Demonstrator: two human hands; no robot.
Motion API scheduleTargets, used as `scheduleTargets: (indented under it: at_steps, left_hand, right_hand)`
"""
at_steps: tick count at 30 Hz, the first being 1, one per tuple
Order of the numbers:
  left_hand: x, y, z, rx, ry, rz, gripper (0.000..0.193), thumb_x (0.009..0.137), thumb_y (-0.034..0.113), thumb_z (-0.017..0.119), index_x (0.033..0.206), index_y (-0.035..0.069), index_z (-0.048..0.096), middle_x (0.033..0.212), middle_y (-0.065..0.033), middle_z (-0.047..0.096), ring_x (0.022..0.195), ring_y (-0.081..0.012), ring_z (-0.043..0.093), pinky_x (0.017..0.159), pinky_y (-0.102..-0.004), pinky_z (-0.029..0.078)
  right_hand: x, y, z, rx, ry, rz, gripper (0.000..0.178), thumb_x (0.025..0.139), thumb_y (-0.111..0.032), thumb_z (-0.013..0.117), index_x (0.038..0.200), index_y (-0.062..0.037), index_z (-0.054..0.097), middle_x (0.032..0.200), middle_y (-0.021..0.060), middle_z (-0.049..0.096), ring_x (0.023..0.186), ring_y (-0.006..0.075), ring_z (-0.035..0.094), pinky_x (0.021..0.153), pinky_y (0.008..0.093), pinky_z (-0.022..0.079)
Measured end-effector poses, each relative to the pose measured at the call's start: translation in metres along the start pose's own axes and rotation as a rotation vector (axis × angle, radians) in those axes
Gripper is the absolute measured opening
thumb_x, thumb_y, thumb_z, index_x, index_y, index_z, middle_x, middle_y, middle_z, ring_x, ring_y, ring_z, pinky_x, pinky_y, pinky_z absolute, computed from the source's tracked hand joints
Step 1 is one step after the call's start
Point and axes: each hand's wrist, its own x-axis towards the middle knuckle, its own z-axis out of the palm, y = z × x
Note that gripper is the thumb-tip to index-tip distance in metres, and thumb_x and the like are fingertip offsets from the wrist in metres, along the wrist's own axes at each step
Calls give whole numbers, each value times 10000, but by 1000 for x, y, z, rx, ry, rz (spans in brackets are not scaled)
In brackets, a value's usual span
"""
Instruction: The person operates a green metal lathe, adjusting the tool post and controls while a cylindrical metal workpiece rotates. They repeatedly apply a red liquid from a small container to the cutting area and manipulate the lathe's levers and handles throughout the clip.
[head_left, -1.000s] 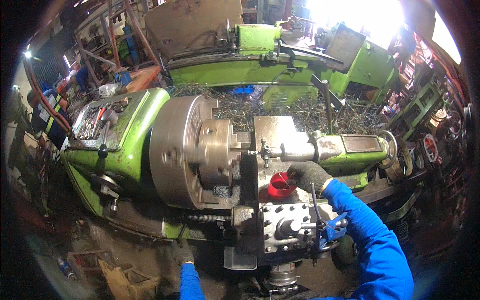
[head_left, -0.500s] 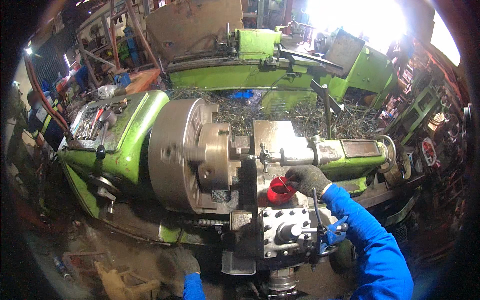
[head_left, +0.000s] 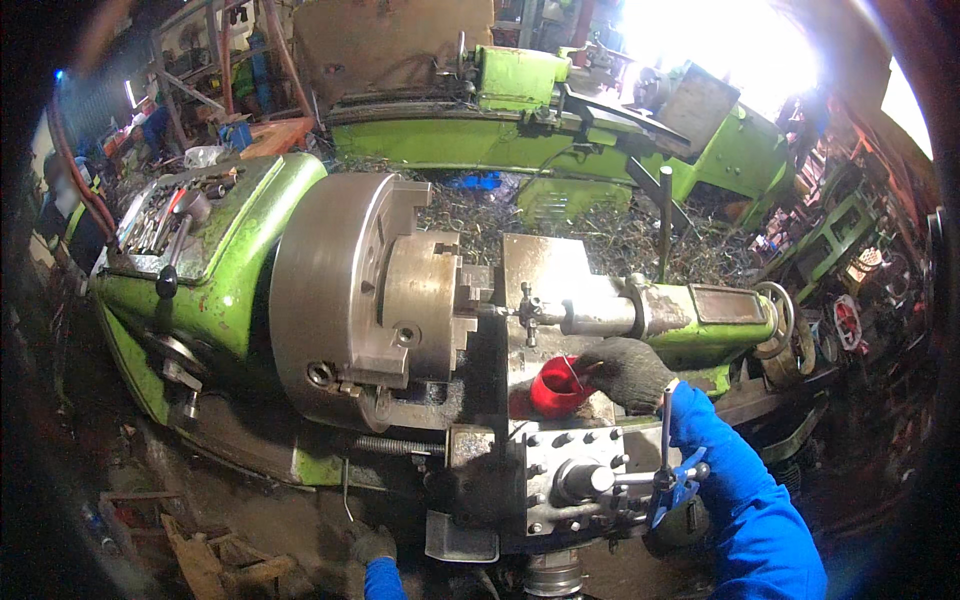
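The right hand (head_left: 628,372), gloved, pinches a thin brush dipped in the red cup (head_left: 556,390) just left of its fingers. The left hand (head_left: 372,545) hangs low, fingers unclear. Better to keep the cup level, clear of the chuck (head_left: 350,295).

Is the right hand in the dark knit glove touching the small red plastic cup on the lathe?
Touching. The head view shows the gloved right hand closed on the rim of the red cup, no gap between them.

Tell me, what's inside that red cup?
The red cup tilts in the gloved right hand, with a thin brush-like stick poking from it. Any liquid inside is hidden by its wall.
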Motion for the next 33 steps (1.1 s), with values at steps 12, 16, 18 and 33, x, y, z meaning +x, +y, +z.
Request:
scheduleTargets:
  at_steps: [12, 16, 18, 33]
  left_hand:
    - [74, -41, 61, -117, 409, -21, 663, 979, 584, 541, 1287, 13, 677, 1240, -270, 686, 1049, -499, 673, 858, -528, 564]
    - [126, -62, 93, -666, 99, -116, 749, 939, 511, 661, 1429, -27, 484, 1367, -279, 568, 1245, -406, 567, 1056, -466, 460]
    - [136, -68, 91, -751, -16, -185, 632, 954, 512, 636, 1321, 12, 520, 1235, -224, 577, 1116, -360, 566, 971, -466, 467]
    - [69, -1, -116, -2004, -382, -144, 267, 961, 448, 696, 992, 187, 648, 787, -8, 602, 665, -143, 558, 534, -245, 462]
  right_hand:
    - [-52, 13, -17, 851, 465, 407, 211, 853, -60, 773, 1063, -65, 743, 960, 156, 721, 851, 295, 714, 755, 387, 581]
    - [-36, 44, -17, -169, 743, -114, 309, 780, -17, 770, 1075, -79, 702, 940, 128, 707, 801, 282, 699, 706, 375, 566]
    - [-8, 28, -23, -181, 761, -215, 334, 750, -13, 765, 1067, -80, 685, 919, 99, 699, 788, 269, 699, 683, 364, 567]
    - [94, -56, -11, 618, 410, 23, 235, 983, -190, 673, 1067, 26, 711, 773, 115, 748, 695, 154, 728, 619, 320, 570]
